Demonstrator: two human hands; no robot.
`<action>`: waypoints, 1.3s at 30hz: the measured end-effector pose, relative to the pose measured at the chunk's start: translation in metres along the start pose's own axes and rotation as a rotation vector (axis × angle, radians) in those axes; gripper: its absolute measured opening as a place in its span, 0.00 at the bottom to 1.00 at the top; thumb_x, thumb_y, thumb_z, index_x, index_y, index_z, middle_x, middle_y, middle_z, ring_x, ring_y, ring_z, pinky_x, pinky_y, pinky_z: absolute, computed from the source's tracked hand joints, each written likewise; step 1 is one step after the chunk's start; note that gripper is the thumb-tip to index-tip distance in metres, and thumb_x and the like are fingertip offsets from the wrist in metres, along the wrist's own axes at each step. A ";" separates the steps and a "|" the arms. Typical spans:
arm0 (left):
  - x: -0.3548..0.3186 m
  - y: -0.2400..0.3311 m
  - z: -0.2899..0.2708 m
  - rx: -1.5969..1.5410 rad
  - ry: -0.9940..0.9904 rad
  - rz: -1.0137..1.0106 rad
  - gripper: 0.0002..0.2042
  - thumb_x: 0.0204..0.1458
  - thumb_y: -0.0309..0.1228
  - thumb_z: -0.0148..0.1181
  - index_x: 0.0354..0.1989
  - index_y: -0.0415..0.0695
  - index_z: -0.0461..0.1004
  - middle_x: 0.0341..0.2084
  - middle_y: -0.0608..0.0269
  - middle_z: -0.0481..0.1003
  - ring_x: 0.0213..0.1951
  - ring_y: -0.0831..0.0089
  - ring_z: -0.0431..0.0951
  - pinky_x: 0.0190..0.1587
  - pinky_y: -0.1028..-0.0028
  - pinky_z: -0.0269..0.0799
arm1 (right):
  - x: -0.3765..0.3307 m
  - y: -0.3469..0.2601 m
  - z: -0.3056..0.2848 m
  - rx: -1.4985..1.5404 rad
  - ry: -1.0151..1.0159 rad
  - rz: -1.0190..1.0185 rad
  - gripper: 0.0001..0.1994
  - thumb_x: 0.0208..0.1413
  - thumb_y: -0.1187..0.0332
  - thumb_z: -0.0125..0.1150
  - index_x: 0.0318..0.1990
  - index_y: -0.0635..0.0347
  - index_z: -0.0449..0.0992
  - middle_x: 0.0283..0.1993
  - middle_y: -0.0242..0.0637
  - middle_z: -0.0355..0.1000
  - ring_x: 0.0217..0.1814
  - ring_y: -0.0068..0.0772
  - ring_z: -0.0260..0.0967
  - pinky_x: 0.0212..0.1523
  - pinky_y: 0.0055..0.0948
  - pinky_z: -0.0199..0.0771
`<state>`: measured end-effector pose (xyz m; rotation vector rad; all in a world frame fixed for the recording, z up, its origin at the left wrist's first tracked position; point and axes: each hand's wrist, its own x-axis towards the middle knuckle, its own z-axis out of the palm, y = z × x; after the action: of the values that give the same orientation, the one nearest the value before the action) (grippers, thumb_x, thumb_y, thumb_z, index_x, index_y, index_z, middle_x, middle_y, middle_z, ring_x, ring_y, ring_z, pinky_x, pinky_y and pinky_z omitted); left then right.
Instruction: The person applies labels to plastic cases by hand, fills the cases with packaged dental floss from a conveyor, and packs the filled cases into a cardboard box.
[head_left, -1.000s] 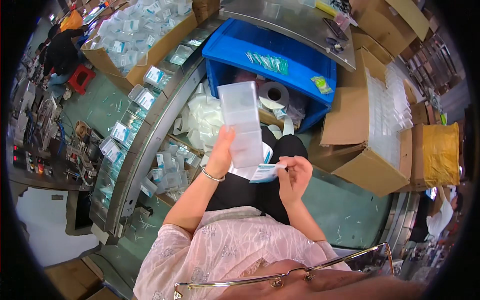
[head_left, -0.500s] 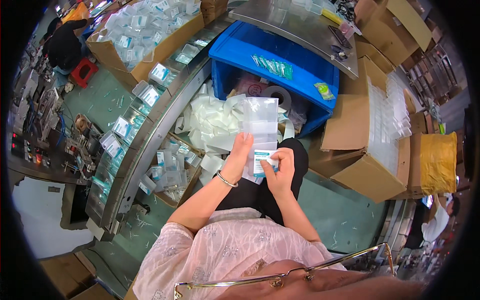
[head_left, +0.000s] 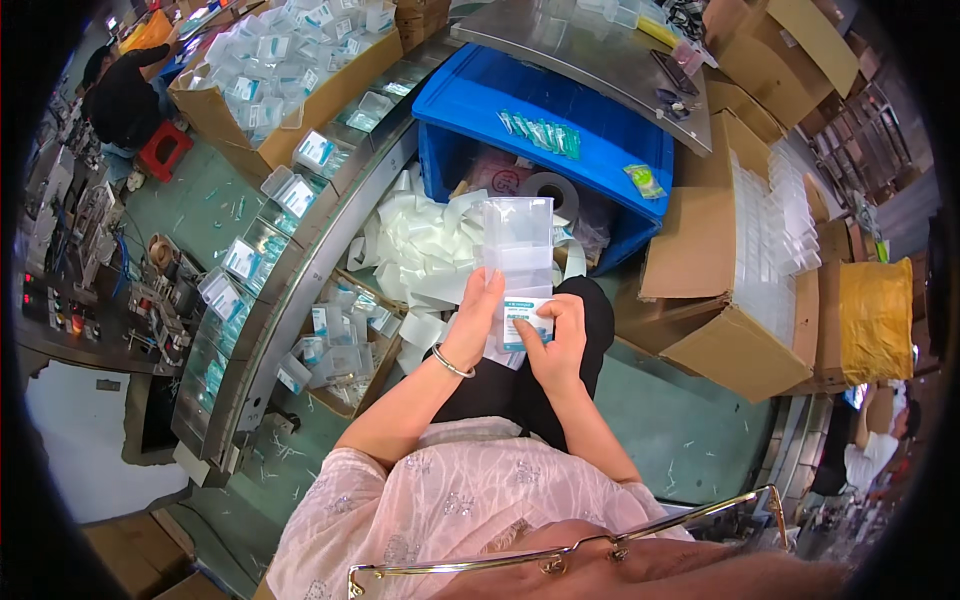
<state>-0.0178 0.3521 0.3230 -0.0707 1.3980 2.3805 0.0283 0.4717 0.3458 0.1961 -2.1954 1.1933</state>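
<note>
Hands: left grip (head_left: 478,318) and right grip (head_left: 553,335) closed on clear box (head_left: 516,262)

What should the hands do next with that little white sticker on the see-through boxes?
Probably press it flat. The right hand has its thumb on the white label, low on the stack of clear boxes that the left hand steadies, so rubbing it down seems the likely move.

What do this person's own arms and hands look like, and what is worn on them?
Both forearms are bare, entering from the lower edge. The left hand has a thin silver bangle at the wrist. The right hand shows no ring, watch or glove. The sleeves belong to a pale pink, faintly patterned top and end above the elbows.
</note>
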 end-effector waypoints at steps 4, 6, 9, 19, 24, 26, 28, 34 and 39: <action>0.003 -0.002 -0.002 0.005 0.001 0.001 0.29 0.54 0.47 0.46 0.56 0.37 0.51 0.49 0.58 0.60 0.51 0.72 0.58 0.54 0.73 0.52 | 0.002 0.000 0.000 -0.005 0.002 -0.013 0.17 0.33 0.76 0.67 0.30 0.62 0.64 0.32 0.42 0.61 0.34 0.39 0.61 0.34 0.28 0.62; 0.002 0.000 -0.002 0.001 -0.021 -0.015 0.32 0.53 0.47 0.47 0.57 0.35 0.48 0.52 0.55 0.57 0.54 0.70 0.55 0.56 0.72 0.50 | 0.003 -0.001 -0.001 -0.019 -0.008 -0.026 0.17 0.35 0.75 0.67 0.31 0.63 0.64 0.32 0.43 0.61 0.34 0.40 0.61 0.33 0.30 0.63; 0.005 -0.007 -0.006 0.026 0.041 -0.023 0.34 0.53 0.47 0.47 0.58 0.33 0.46 0.54 0.52 0.55 0.56 0.68 0.53 0.58 0.72 0.47 | 0.003 0.000 0.000 -0.037 -0.017 -0.029 0.16 0.36 0.73 0.66 0.32 0.63 0.64 0.32 0.43 0.61 0.35 0.42 0.61 0.33 0.32 0.63; -0.004 -0.001 -0.006 -0.003 0.033 0.074 0.26 0.55 0.45 0.45 0.55 0.37 0.54 0.50 0.59 0.60 0.53 0.73 0.58 0.55 0.74 0.52 | 0.005 0.007 -0.015 -0.486 0.084 0.032 0.14 0.36 0.67 0.65 0.32 0.56 0.69 0.46 0.43 0.61 0.41 0.41 0.63 0.43 0.39 0.57; 0.008 -0.002 -0.017 -0.420 -0.040 0.033 0.22 0.56 0.45 0.43 0.51 0.41 0.59 0.45 0.61 0.66 0.48 0.71 0.67 0.51 0.71 0.61 | -0.013 0.076 -0.043 -0.320 -0.059 0.061 0.14 0.33 0.72 0.65 0.33 0.56 0.72 0.50 0.43 0.62 0.49 0.44 0.61 0.51 0.41 0.56; 0.009 0.003 -0.010 -0.458 -0.053 -0.057 0.23 0.56 0.47 0.42 0.50 0.40 0.62 0.42 0.60 0.69 0.44 0.67 0.71 0.47 0.69 0.66 | -0.013 0.078 -0.034 -0.375 -0.308 -0.045 0.17 0.33 0.71 0.65 0.37 0.51 0.73 0.53 0.40 0.60 0.55 0.44 0.56 0.54 0.47 0.52; 0.023 -0.004 -0.023 -0.554 -0.117 -0.071 0.24 0.56 0.48 0.40 0.48 0.39 0.63 0.42 0.57 0.71 0.43 0.66 0.72 0.45 0.68 0.68 | -0.002 0.073 -0.017 -0.491 -0.494 -0.093 0.20 0.34 0.72 0.63 0.40 0.49 0.72 0.58 0.38 0.55 0.61 0.44 0.50 0.56 0.56 0.46; 0.054 -0.028 -0.059 -0.716 -0.141 -0.064 0.30 0.53 0.54 0.37 0.53 0.38 0.60 0.45 0.50 0.68 0.46 0.55 0.69 0.47 0.60 0.66 | 0.039 0.087 0.005 -0.357 -0.736 -0.061 0.18 0.38 0.69 0.62 0.42 0.43 0.72 0.59 0.34 0.54 0.65 0.45 0.44 0.58 0.59 0.42; 0.059 -0.043 -0.071 -0.804 -0.045 -0.107 0.28 0.51 0.54 0.41 0.53 0.46 0.61 0.46 0.55 0.65 0.53 0.50 0.62 0.43 0.56 0.69 | 0.053 0.120 0.007 0.096 -0.862 -0.088 0.15 0.37 0.70 0.62 0.37 0.46 0.75 0.56 0.36 0.58 0.61 0.42 0.49 0.57 0.41 0.51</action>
<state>-0.0683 0.3276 0.2382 -0.2890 0.3327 2.6648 -0.0656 0.5441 0.2887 0.9929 -2.7903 1.3108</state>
